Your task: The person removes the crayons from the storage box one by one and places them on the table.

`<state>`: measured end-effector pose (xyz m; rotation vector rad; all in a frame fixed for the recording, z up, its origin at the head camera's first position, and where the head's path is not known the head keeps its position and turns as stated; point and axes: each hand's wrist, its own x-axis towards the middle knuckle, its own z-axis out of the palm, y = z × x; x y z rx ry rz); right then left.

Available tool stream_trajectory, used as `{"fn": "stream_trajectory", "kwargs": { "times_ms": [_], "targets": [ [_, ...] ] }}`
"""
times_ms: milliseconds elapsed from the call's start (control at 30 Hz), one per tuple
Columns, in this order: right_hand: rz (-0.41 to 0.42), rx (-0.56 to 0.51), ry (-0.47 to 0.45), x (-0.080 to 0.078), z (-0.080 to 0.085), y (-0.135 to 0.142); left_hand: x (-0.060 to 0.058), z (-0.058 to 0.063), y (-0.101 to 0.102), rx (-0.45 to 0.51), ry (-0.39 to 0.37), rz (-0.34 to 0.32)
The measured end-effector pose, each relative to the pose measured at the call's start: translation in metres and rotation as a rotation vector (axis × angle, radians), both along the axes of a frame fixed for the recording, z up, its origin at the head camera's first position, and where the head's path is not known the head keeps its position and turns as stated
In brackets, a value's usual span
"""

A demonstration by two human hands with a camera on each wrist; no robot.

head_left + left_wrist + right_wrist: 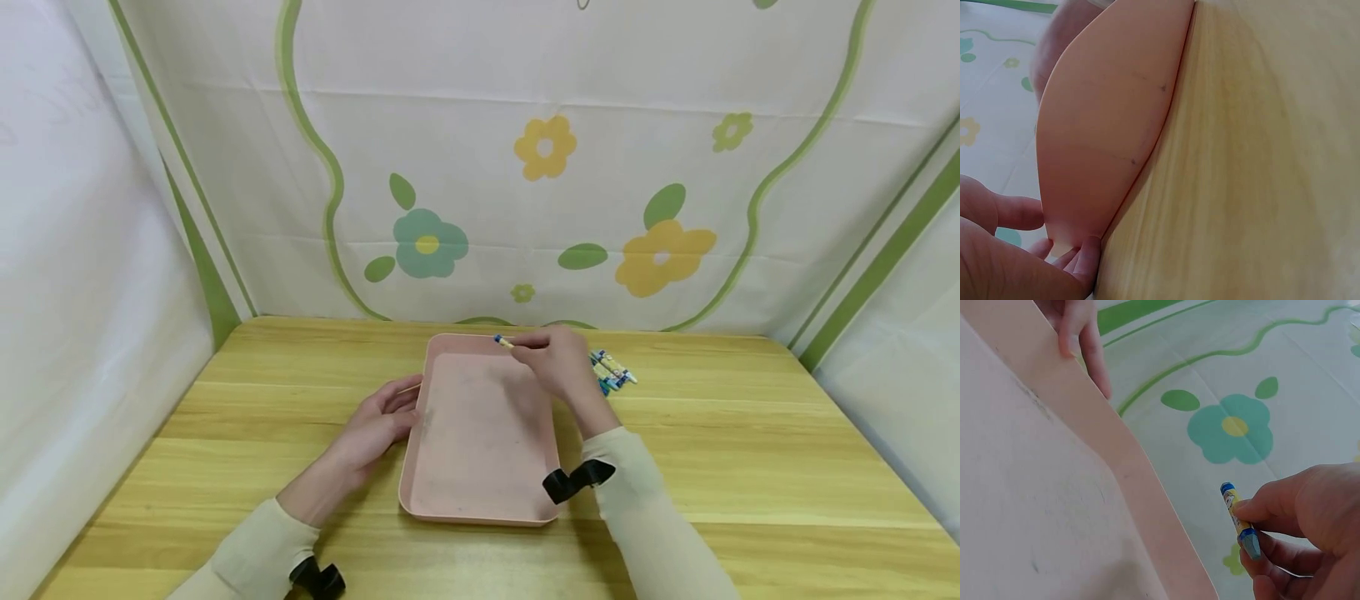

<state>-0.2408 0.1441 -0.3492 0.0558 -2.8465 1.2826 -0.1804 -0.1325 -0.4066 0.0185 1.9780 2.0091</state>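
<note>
A pink rectangular tray [480, 433] lies lengthwise on the wooden table. My left hand [378, 425] holds its left side, with the thumb at the rim and fingers against the outer wall; in the left wrist view fingertips [1088, 256] reach the wall's lower edge. Over the tray's far right part, my right hand [558, 362] pinches a crayon [1235, 509] between thumb and fingers. The crayon has a yellow printed wrapper with blue bands and a grey-blue tip. Its other end points left, above the far rim.
Several similar crayons [611, 371] lie in a small group on the table [720, 450], just right of the tray and partly behind my right hand. A white curtain with printed flowers [660, 258] hangs along the table's back edge. White cloth walls stand at both sides.
</note>
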Motion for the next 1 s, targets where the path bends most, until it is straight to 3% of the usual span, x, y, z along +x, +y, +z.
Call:
{"fn": "stream_trajectory", "kwargs": {
  "times_ms": [500, 1000],
  "targets": [
    [-0.112, -0.01, 0.089, 0.003, -0.003, 0.061, 0.001, 0.001, 0.001, -0.015, 0.005, -0.008],
    [-0.209, -0.025, 0.064, -0.002, -0.006, 0.102, 0.0, 0.0, 0.0, -0.018, 0.008, -0.014]
  ]
}}
